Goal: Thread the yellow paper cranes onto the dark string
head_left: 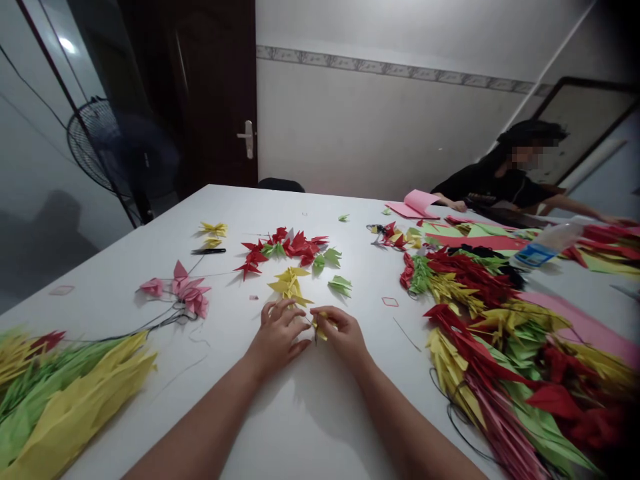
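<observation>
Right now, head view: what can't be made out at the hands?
- Yellow paper piece between the left hand and right hand: fingers hide most of its shape.
- Dark tip below it: too small to identify.
- Folded paper pile, lower right: blurred, cut off by the frame edge.

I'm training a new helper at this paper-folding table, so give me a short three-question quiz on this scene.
1. What colour is the folded paper piece at the person's right hand?
2. True or false: the plastic bottle stands upright on the table.
3. Where is the co-worker?
A) Beyond the table's far right side
B) At the table's near left corner
C) Beside the person's left arm

Key: 1. Yellow. 2. False, it lies on its side. 3. A.
</observation>
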Motion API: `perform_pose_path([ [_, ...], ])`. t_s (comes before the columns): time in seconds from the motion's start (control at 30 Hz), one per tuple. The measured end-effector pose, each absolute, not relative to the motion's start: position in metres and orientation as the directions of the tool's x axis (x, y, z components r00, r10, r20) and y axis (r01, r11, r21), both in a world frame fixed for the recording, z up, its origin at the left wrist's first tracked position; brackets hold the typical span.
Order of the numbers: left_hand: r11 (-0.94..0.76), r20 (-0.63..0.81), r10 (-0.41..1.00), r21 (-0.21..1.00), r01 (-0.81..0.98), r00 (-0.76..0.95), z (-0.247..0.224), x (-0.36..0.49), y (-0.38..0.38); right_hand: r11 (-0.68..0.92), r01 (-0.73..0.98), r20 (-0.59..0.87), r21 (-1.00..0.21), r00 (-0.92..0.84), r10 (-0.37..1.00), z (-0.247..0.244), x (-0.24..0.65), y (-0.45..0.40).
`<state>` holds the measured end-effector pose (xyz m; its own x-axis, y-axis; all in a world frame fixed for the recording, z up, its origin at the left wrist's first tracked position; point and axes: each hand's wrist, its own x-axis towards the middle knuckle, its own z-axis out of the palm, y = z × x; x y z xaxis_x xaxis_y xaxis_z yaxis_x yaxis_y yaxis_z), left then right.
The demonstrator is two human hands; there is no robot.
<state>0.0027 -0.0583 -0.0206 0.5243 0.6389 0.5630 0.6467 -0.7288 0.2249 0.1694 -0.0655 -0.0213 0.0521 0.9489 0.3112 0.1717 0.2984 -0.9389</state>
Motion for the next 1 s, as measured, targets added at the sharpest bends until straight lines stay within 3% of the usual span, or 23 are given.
perform_pose_path([
  [0.23,-0.682,0.538,0.687,0.246,0.689,0.488,-0.019,0.008,-0.063,0.449,0.343,0.495,-0.825,0.057,0.867,-0.022,0.178,-0.066],
  [0.4,-0.63,0.54,0.733,0.311,0.712,0.413,-0.019,0.014,-0.068,0.661,0.504,0.74,-0.556,-0.063,0.67,-0.013,0.168,-0.071],
  [0.53,-0.605,0.515,0.769,0.393,0.693,0.379,-0.016,0.013,-0.066,0.72,0.554,0.811,-0.418,-0.129,0.571,-0.009,0.165,-0.073],
  [0.63,-0.607,0.519,0.772,0.435,0.665,0.366,-0.011,0.01,-0.064,0.692,0.583,0.809,-0.427,-0.096,0.58,-0.009,0.167,-0.071],
  [0.87,-0.65,0.599,0.728,0.451,0.611,0.333,-0.007,0.005,-0.064,0.574,0.586,0.707,-0.571,-0.003,0.707,-0.016,0.174,-0.07],
  [1.0,-0.661,0.637,0.715,0.482,0.575,0.288,-0.006,0.004,-0.064,0.529,0.62,0.658,-0.58,-0.027,0.753,-0.017,0.173,-0.07],
])
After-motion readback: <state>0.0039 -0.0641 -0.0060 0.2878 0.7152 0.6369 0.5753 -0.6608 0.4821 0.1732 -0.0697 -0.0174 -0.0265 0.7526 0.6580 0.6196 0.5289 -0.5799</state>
